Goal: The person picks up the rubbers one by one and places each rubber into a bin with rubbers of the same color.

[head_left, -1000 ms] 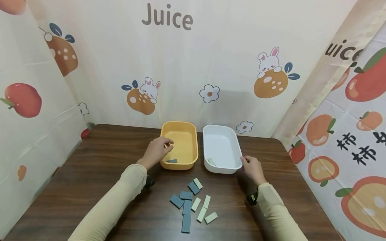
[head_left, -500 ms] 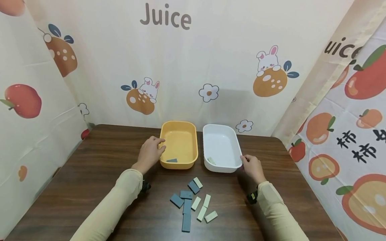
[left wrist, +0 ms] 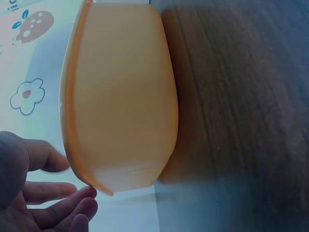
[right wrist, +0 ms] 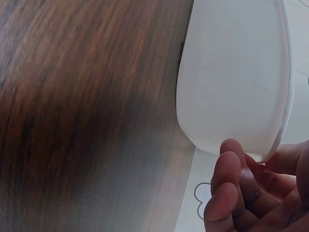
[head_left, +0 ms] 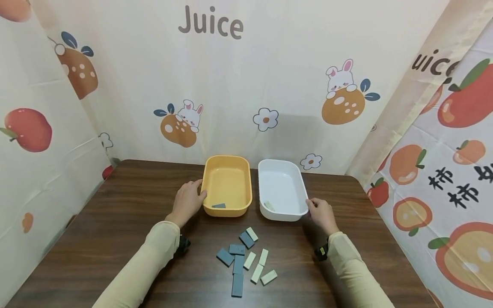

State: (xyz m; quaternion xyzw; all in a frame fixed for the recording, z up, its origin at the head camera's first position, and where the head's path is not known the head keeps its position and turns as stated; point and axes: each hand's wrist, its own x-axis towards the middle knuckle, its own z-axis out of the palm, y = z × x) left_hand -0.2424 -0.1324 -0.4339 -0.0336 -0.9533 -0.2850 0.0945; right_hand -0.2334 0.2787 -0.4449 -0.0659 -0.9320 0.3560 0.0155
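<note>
At the left rim of the yellow plastic bin (head_left: 227, 211), my left hand (head_left: 185, 202) has its thumb and fingers on either side of the edge, lightly holding it. The left wrist view has the thumb at the rim and the fingers (left wrist: 88, 192) just below. My right hand (head_left: 322, 214) pinches the near right corner of the white plastic bin (head_left: 283, 216); its curled fingers (right wrist: 227, 166) lie against the outer wall. One dark grey block (head_left: 219, 205) lies inside the yellow bin, and a pale green block (head_left: 269, 206) lies inside the white one.
In front of the bins, several dark grey blocks (head_left: 237, 285) and several pale green blocks (head_left: 268, 277) lie loosely grouped on the dark wooden table (head_left: 165, 273). A printed curtain (head_left: 231, 85) hangs behind the table's far edge.
My left hand has moved left and slightly down, from over the yellow bin to its left rim. My right hand stays at the white bin's corner. The blocks have not moved.
</note>
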